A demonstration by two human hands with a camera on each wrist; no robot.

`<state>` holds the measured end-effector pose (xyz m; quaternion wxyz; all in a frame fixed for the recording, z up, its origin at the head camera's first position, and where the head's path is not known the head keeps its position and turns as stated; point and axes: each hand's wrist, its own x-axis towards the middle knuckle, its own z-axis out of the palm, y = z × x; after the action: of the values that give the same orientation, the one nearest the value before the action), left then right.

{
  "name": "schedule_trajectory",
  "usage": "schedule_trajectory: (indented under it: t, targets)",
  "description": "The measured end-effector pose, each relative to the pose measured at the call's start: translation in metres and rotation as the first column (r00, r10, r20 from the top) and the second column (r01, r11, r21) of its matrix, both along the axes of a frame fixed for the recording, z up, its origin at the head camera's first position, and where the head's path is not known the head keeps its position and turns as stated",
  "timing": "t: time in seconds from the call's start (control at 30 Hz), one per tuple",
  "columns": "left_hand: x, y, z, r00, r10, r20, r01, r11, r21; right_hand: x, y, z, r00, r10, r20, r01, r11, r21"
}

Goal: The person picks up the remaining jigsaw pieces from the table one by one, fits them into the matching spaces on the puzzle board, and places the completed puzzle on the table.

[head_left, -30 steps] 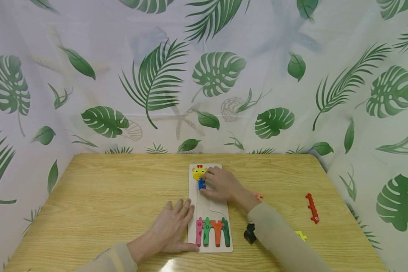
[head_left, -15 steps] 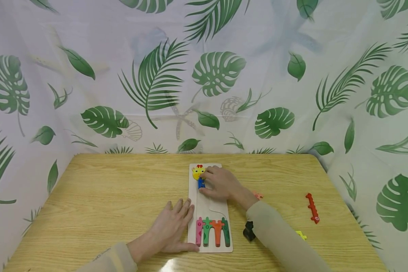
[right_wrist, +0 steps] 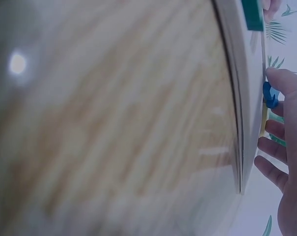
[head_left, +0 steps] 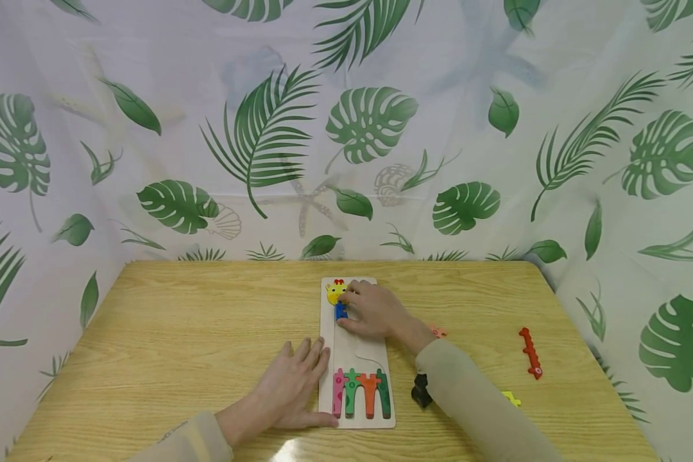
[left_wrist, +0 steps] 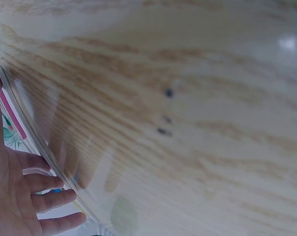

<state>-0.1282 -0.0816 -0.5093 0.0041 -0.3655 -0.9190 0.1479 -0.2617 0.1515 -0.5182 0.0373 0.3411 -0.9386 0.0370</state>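
A pale puzzle board (head_left: 346,350) lies lengthwise on the table, with a yellow giraffe-head piece (head_left: 335,292) at its far end. Just below the head, my right hand (head_left: 375,310) pinches a small blue puzzle piece (head_left: 341,312) between thumb and fingers; the right wrist view shows the blue piece (right_wrist: 271,95) by the thumb. My left hand (head_left: 291,388) is spread flat along the board's left edge, thumb at the near corner. Pink (head_left: 338,393), green (head_left: 351,393), orange (head_left: 369,394) and dark green (head_left: 384,394) leg pieces sit on the board's near end.
To the right lie a long red piece (head_left: 530,353), a yellow piece (head_left: 511,399) partly behind the right sleeve, and a pinkish piece (head_left: 438,332) by the right wrist. A black object (head_left: 421,391) shows beside the right sleeve. A leaf-print cloth (head_left: 346,141) hangs behind the wooden table (head_left: 208,308).
My right hand has shifted the blue piece very slightly left and up, closer against the giraffe head. The left hand and the board have stayed in place.
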Motion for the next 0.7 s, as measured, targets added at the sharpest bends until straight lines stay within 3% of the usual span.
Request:
schedule_trajectory:
  t: [0.7]
  targets:
    - [0.0010,-0.0006,-0.0015,1.000,-0.006,-0.014,0.006,1.000,-0.003,0.0004,-0.0022,0.0009,1.000,-0.003,0.025,0.004,0.999,-0.044]
